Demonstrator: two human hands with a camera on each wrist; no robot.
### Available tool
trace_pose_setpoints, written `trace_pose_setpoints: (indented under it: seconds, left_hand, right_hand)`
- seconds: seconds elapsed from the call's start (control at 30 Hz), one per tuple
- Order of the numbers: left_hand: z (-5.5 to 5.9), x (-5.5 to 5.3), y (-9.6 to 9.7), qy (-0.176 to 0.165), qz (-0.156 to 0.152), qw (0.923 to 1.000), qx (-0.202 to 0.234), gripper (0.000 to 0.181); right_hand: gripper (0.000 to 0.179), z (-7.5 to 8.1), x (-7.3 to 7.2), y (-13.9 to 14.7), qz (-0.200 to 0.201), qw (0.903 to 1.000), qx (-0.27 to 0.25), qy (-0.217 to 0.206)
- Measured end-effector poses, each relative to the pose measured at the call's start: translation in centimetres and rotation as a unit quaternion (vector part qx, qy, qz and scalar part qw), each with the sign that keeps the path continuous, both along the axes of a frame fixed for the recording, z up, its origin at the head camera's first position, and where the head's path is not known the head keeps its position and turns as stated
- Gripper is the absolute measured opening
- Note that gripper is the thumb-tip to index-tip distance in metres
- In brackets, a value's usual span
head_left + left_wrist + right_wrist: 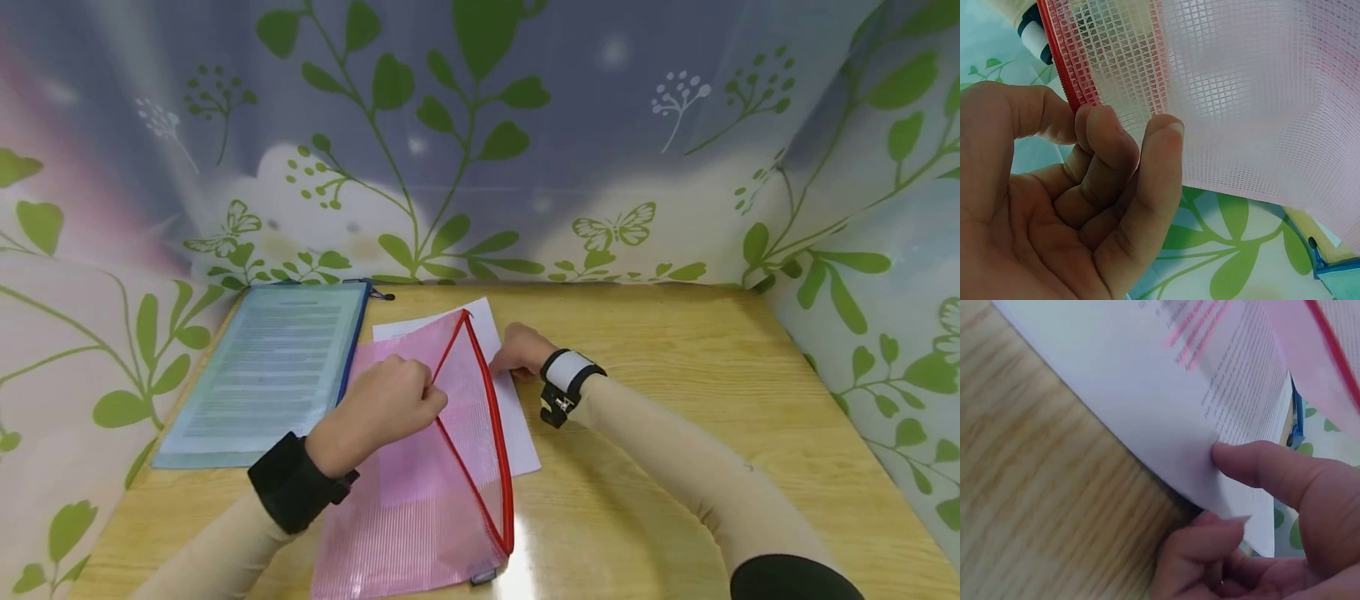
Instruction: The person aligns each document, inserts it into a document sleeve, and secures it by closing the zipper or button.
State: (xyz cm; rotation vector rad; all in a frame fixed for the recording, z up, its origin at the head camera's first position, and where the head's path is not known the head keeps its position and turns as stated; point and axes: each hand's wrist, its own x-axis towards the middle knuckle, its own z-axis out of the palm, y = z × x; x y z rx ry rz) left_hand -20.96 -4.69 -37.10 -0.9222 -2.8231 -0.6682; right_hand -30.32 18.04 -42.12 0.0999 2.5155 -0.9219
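A pink mesh zipper pouch (pixel 420 517) with red zipper edges lies in front of me, its mouth spread into a narrow triangle. My left hand (pixel 392 396) pinches the upper edge of that mouth and lifts it; in the left wrist view the mesh (pixel 1229 125) hangs from thumb and curled fingers. Printed paper (pixel 1166 412), with some lines highlighted in pink, lies partly beneath the pouch. At its right edge my right hand (pixel 522 350) grips the paper, thumb (pixel 1254 464) on top and fingers bent under it. The pouch covers most of the paper in the head view.
On the left lies a blue-edged clear zipper pouch (pixel 262 375) with a printed sheet inside, its zipper pull pointing at the back. Leaf-patterned cloth (pixel 480 167) walls the wooden table (pixel 675 417) at the back and both sides.
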Motion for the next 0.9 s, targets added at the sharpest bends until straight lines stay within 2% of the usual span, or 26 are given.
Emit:
trace_pose_setpoints:
  seconds: [0.2, 0.27, 0.37, 0.47, 0.53, 0.63, 0.77, 0.9]
  left_hand:
    - [0.0, 0.0, -0.2, 0.001, 0.002, 1.0, 0.002, 0.041]
    - [-0.1, -0.1, -0.2, -0.001, 0.002, 1.0, 0.002, 0.04]
    - [-0.1, -0.2, -0.2, -0.002, 0.001, 1.0, 0.001, 0.041]
    - [-0.1, -0.3, -0.2, -0.003, 0.001, 1.0, 0.002, 0.041]
    - [0.0, -0.3, -0.3, -0.002, 0.003, 1.0, 0.003, 0.041]
    - [-0.1, -0.3, -0.4, 0.0, 0.006, 0.9999, 0.01, 0.04]
    - [-0.3, -0.3, -0.5, 0.008, 0.004, 0.9997, 0.023, 0.04]
    - [-0.5, -0.2, -0.5, 0.018, 0.004, 0.9994, 0.027, 0.041]
  right_hand:
    - [0.029, 0.1, 0.3, -0.8, 0.044, 0.9925, 0.091, 0.069]
    - [0.031, 0.1, 0.4, -0.7, 0.044, 0.9915, 0.095, 0.077]
    - [0.032, -0.1, 0.6, -0.3, 0.022, 0.9961, 0.049, 0.07]
    - [0.042, -0.3, 0.9, 0.4, 0.017, 0.9986, -0.015, 0.049]
    - [0.045, -0.3, 1.1, 1.0, 0.033, 0.9972, -0.059, 0.032]
    - [0.041, -0.4, 1.7, 2.0, 0.059, 0.992, -0.11, 0.017]
    - [0.029, -0.7, 2.5, 3.0, 0.09, 0.9889, -0.113, 0.034]
    - [0.018, -1.1, 3.6, 4.1, 0.089, 0.9889, -0.104, 0.056]
